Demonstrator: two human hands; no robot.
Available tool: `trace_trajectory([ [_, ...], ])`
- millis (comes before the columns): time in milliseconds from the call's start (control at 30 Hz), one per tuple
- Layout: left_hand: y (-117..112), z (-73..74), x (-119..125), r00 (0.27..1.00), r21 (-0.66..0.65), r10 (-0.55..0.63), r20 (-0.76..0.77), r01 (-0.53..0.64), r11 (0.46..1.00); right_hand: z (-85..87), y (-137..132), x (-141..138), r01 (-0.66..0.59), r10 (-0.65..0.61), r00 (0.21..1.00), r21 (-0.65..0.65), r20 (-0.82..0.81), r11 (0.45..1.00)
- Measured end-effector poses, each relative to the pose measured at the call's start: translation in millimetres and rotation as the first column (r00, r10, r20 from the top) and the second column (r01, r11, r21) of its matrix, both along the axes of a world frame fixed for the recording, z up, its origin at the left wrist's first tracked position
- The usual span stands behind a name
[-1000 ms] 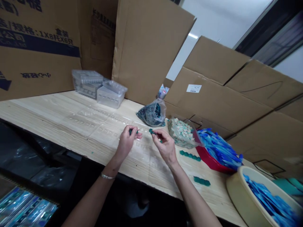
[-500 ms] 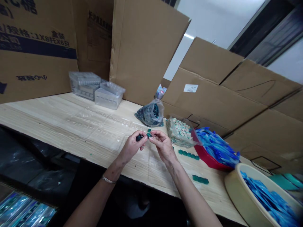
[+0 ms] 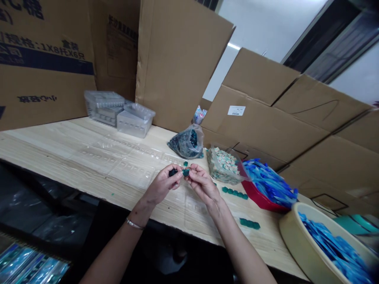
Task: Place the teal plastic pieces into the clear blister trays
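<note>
At the middle of a pale wood-grain desk (image 3: 56, 148), the left hand (image 3: 161, 184) is closed in a pinch on a dark piece (image 3: 172, 172), mostly hidden by the fingers. The right hand (image 3: 203, 184) pinches a small teal tile (image 3: 186, 172), and the two hands nearly touch just above a clear plastic blister tray (image 3: 133, 167). Another loose teal tile (image 3: 185, 163) lies just beyond them at 12 o'clock. A short row of teal tiles (image 3: 233, 192) sits toward 3 o'clock, and a second row (image 3: 250, 223) lies nearer at 4 o'clock; these look like the only tiles set out so far. Much appears left: a plastic bag of dark teal tiles (image 3: 186, 142) at 12 o'clock looks well filled, as does a bag of cream and green tiles (image 3: 222, 166) at 2 o'clock. Blue pieces (image 3: 269, 183) heap a red tray (image 3: 260, 199), and more fill a cream basin (image 3: 288, 236) at 4 o'clock.
</note>
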State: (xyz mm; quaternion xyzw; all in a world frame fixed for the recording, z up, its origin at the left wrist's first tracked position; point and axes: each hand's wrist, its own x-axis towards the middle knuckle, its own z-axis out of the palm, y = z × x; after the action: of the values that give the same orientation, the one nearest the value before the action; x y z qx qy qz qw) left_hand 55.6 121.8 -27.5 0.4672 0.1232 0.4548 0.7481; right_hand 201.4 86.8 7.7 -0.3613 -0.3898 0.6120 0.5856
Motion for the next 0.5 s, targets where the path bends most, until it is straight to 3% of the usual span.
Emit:
trace_trajectory([
  [167, -3.3, 2.9, 3.7, 0.99, -0.123, -0.072, 0.125, 0.087, 0.989, 2.1, 0.8, -2.7, 0.043, -0.043, 0.999, 0.029, 0.006, 0.999],
  [500, -0.8, -1.8, 2.7, 0.995, -0.102, -0.069, 0.065, 0.076, 0.992, 3.2, -6.1, -1.8, 0.147, -0.152, 0.955, 0.038, 0.255, 0.988],
])
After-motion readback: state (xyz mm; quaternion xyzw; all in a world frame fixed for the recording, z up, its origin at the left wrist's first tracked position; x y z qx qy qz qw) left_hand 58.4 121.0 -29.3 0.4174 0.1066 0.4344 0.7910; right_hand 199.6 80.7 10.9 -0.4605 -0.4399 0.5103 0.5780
